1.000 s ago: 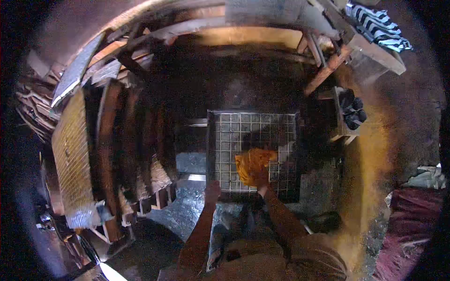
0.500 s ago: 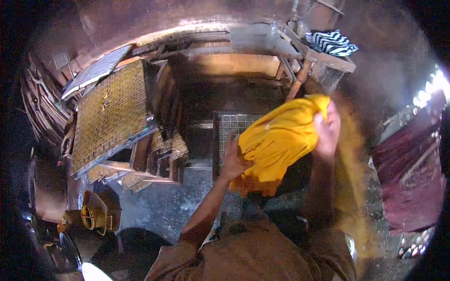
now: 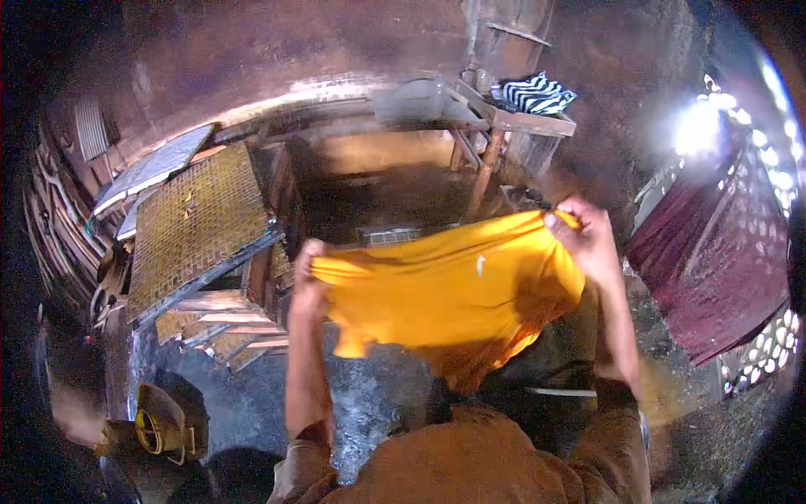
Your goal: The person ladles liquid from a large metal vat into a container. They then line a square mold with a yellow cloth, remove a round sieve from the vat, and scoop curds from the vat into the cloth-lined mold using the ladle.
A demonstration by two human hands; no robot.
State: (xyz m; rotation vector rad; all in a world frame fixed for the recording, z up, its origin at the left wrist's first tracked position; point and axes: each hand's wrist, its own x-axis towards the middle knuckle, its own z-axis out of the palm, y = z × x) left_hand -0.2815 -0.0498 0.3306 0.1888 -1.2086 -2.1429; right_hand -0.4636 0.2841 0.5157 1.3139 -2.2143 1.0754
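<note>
A yellow cloth garment (image 3: 428, 294) is stretched out in the air in front of my body. Its exact kind is hard to make out; a small white mark shows on its right half. My left hand (image 3: 309, 265) is closed on the garment's upper left end. On the upper right, my right hand (image 3: 585, 238) pinches the other end, held a little higher than the left. Loose cloth hangs down in folds between the hands, its lowest part in shadow near my chest.
A woven-topped wooden frame (image 3: 197, 218) stands at left. A striped black-and-white cloth (image 3: 537, 94) lies on a wooden stand at the back. Dark red cloth (image 3: 714, 252) hangs at right before a perforated wall. A yellow container (image 3: 151, 428) sits lower left.
The garment was bunched and slanting up to the right; now it is spread wide and nearly level. My left hand has moved left and up, and my view has shifted right.
</note>
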